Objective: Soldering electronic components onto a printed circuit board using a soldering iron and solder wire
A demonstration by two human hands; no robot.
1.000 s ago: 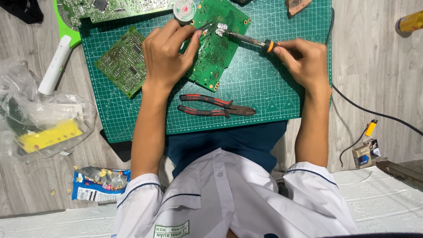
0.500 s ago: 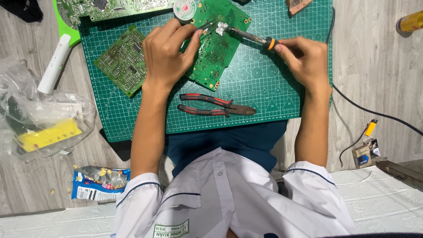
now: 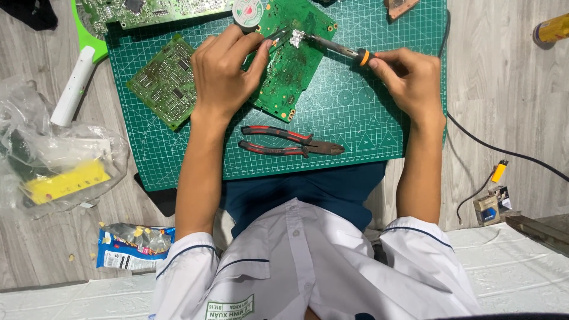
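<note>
- A green cutting mat point(image 3: 355, 136) is seen from above in the upper middle of the frame, laid on a grey wooden floor point(image 3: 510, 83).
- A green circuit board point(image 3: 290, 65) is lying tilted on the mat, near the top centre.
- The left hand point(image 3: 222, 77) is placed on the left part of this board, with its fingers curled around a thin silvery tool point(image 3: 275, 37) pinched between thumb and forefinger.
- The right hand point(image 3: 409, 80) is closed around the orange-collared handle of a soldering iron point(image 3: 335, 46), at the upper right of the mat.
- The iron's metal tip is brought to a shiny silver spot on the board, just beside the tip of the thin tool.
- A round spool point(image 3: 248, 12) is seen at the top edge, touching the board's upper left corner.
- A second, smaller circuit board point(image 3: 163, 83) is lying on the mat to the left of the left hand.
- Red-and-black pliers point(image 3: 290, 142) are lying shut on the mat, below the board and between the two forearms.
- A clear plastic bag point(image 3: 59, 166) with a yellow item inside is seen at the left edge, on the floor.
- A blue snack packet point(image 3: 133, 246) is lying at the lower left.
- A black cable point(image 3: 504, 151) is running across the floor on the right.
</note>
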